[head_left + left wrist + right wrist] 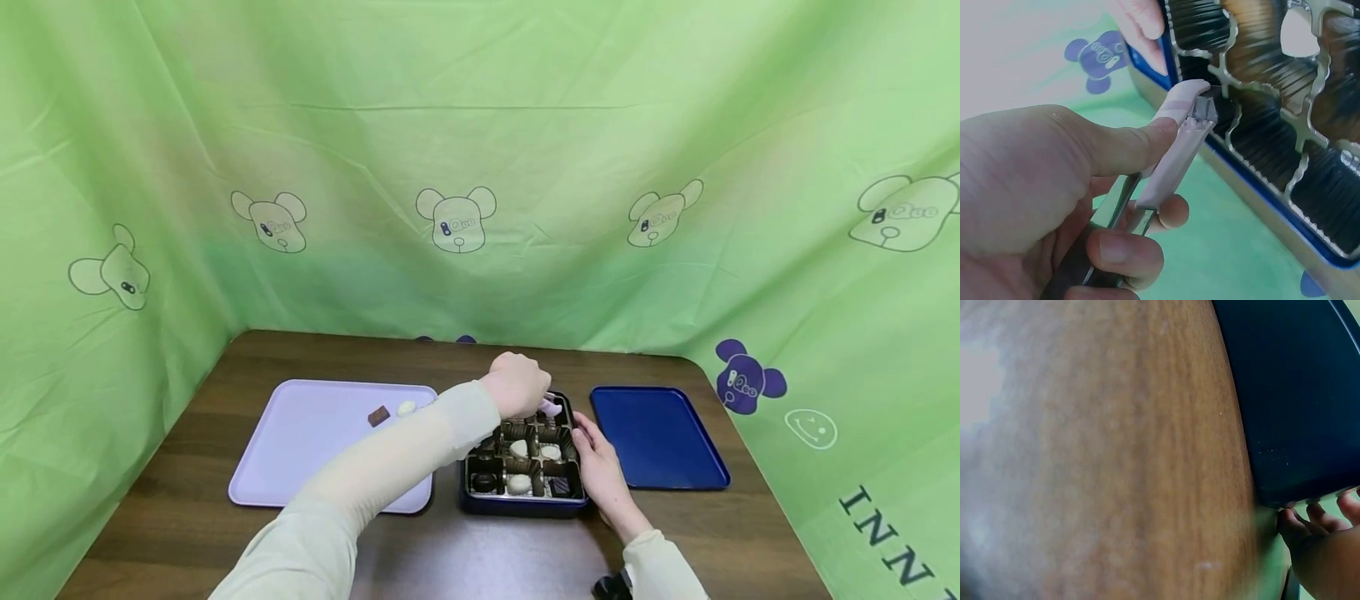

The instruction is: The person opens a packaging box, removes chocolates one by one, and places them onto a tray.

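Observation:
My left hand (pixel 517 385) grips a pair of tongs (pixel 1169 153) with metal arms and pale lilac tips. Between those tips, in the left wrist view, is a small greyish square piece (pixel 1205 110), over a compartment at the box's far right corner; whether it touches the bottom I cannot tell. The dark blue chocolate box (pixel 523 507) has a divided insert holding white chocolates (pixel 518 484) and dark ones (pixel 483 482). My right hand (pixel 602 475) holds the box's right side, its fingertips against the wall in the right wrist view.
Left of the box lies a lilac tray (pixel 300 442), partly covered by my left forearm, with a brown chocolate (pixel 378 416) and a white chocolate (pixel 406 408) on it. A flat blue lid (pixel 660 437) lies to the right on the wooden table (pixel 262 354). Green curtains surround the table.

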The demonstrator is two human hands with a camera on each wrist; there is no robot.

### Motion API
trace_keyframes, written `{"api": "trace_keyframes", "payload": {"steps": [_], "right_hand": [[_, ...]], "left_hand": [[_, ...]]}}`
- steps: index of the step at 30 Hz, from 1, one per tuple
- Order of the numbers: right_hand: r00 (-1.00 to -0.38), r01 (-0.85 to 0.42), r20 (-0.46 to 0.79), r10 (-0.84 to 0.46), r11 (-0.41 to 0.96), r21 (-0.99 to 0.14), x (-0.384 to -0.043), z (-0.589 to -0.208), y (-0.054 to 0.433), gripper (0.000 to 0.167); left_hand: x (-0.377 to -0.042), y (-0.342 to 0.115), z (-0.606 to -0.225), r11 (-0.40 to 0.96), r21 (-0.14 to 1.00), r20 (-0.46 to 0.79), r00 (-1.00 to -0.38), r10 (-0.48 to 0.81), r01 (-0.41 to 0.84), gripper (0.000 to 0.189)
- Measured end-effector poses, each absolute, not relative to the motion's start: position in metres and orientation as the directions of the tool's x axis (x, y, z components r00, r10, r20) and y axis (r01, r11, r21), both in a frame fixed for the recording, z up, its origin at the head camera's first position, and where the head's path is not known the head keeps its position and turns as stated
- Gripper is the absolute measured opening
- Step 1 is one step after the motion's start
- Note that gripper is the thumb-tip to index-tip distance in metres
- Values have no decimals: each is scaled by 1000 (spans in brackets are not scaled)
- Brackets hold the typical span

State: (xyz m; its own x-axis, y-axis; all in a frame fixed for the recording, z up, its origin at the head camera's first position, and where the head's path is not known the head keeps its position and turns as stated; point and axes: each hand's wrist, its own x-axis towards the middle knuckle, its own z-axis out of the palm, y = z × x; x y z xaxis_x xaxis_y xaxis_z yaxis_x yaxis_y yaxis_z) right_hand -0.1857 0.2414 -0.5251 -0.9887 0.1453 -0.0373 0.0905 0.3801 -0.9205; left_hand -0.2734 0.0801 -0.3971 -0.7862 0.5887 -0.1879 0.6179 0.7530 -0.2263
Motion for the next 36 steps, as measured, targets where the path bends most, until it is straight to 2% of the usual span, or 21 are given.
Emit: {"api": "trace_keyframes", "payload": {"steps": [10, 18, 29, 36], "right_hand": [[-989, 93, -42, 141, 377, -921, -186, -526, 241, 48], [-989, 102, -50, 141, 388, -916, -187, -526, 242, 49], [-989, 88, -34, 147, 386, -918, -184, -525, 239, 48], [-987, 103, -46, 156, 380, -919, -185, -525, 240, 46]], "left_hand": [[-274, 49, -379, 768, -171, -145, -787, 600, 617, 9], [-271, 23, -366, 785, -162, -53, -800, 597, 597, 9], [-261, -16, -350, 817, -138, 24, -822, 568, 560, 16], [-258, -38, -353, 844, -112, 54, -845, 533, 525, 26]]}}
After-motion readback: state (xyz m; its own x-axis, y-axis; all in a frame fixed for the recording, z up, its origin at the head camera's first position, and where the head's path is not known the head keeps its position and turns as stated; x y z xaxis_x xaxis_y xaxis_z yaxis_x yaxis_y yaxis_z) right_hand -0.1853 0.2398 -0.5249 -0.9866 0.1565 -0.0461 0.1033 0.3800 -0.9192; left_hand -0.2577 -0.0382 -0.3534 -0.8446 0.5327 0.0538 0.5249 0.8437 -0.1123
